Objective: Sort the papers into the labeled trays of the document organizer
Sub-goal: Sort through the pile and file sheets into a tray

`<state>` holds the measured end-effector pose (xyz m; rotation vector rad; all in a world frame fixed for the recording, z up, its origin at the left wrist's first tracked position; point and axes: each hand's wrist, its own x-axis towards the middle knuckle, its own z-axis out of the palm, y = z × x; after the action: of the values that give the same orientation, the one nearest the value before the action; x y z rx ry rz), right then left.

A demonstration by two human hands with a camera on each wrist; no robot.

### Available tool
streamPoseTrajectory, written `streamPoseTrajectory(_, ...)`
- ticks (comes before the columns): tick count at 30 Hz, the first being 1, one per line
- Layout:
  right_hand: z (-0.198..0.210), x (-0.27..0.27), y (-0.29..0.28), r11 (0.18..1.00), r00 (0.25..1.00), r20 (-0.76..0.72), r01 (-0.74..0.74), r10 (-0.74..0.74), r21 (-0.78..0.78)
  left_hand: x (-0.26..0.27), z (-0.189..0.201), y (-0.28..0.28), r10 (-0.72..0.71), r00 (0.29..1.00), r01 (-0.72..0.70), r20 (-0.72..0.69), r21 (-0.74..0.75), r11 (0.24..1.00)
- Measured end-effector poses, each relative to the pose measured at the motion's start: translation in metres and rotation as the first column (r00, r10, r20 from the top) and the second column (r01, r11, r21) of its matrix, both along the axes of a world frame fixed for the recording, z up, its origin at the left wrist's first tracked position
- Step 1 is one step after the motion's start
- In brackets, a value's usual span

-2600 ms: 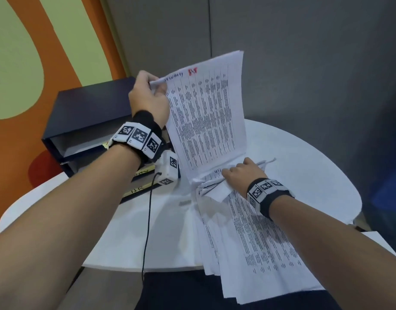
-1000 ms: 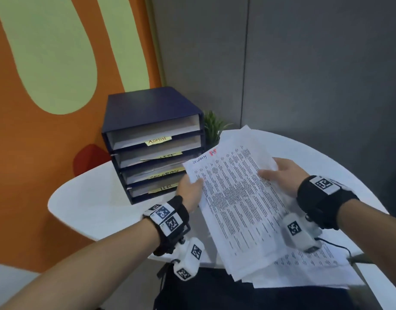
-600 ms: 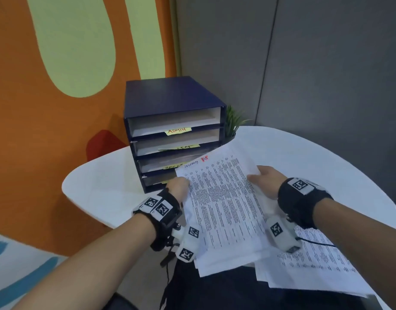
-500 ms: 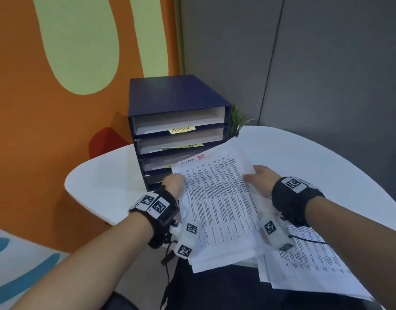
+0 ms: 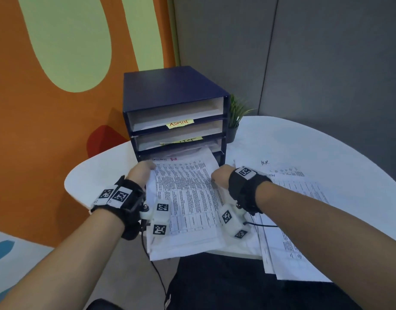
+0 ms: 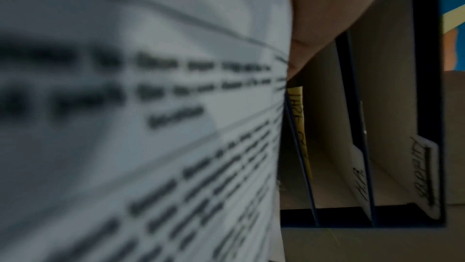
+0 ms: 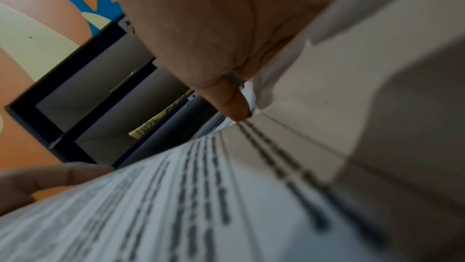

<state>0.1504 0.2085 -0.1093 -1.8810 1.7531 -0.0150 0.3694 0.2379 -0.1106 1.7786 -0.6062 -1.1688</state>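
A dark blue document organizer (image 5: 170, 90) with stacked trays stands at the table's far left; yellow notes read ADMIN (image 5: 180, 123) on the top tray and a partly hidden word on the second. I hold a stack of printed papers (image 5: 186, 198) by both side edges, left hand (image 5: 141, 172) on the left edge, right hand (image 5: 221, 176) on the right. The stack's front edge sits inside the third tray's opening (image 5: 211, 147). In the left wrist view the printed papers (image 6: 151, 127) fill the frame beside the trays (image 6: 377, 127). The right wrist view shows my thumb (image 7: 234, 105) on the papers (image 7: 226, 196).
More printed sheets (image 5: 293, 209), one marked H.R., lie spread on the round white table (image 5: 326, 153) to my right, some overhanging the front edge. A small potted plant (image 5: 236, 117) stands right of the organizer. An orange and green wall is on the left, grey panels behind.
Both hands have carried the stack from the air above the table forward and down to the organizer. Its front edge now enters the third tray.
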Motion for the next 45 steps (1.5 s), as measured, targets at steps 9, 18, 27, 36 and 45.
streamPoseTrajectory(9, 0.01, -0.023, -0.02, 0.949, 0.91, 0.324, 0.302, -0.259, -0.09, -0.022, 0.027, 0.008, -0.109, 0.987, 0.094, -0.117, -0.127, 0.987)
streamPoseTrajectory(18, 0.021, -0.03, -0.024, 0.962, 0.946, 0.249, 0.243, -0.207, -0.125, -0.054, 0.016, 0.02, -0.16, 0.987, 0.156, -0.008, -0.178, 0.972)
streamPoseTrajectory(27, 0.015, -0.045, -0.022, 0.952, 0.789, 0.552, 0.304, -0.269, 0.029, -0.004, -0.032, -0.028, 0.034, 0.998, -0.044, -0.05, -0.209, 0.977)
streamPoseTrajectory(36, 0.003, -0.048, -0.018, 0.923, 0.605, 0.725, 0.367, -0.33, 0.114, -0.022, 0.011, 0.009, -0.169, 0.947, 0.126, -0.272, -0.166, 0.978)
streamPoseTrajectory(45, 0.01, -0.001, -0.024, 0.853, 0.294, 0.841, 0.415, -0.455, 0.317, -0.004, 0.007, 0.01, -0.059, 0.972, 0.034, -0.226, -0.114, 0.993)
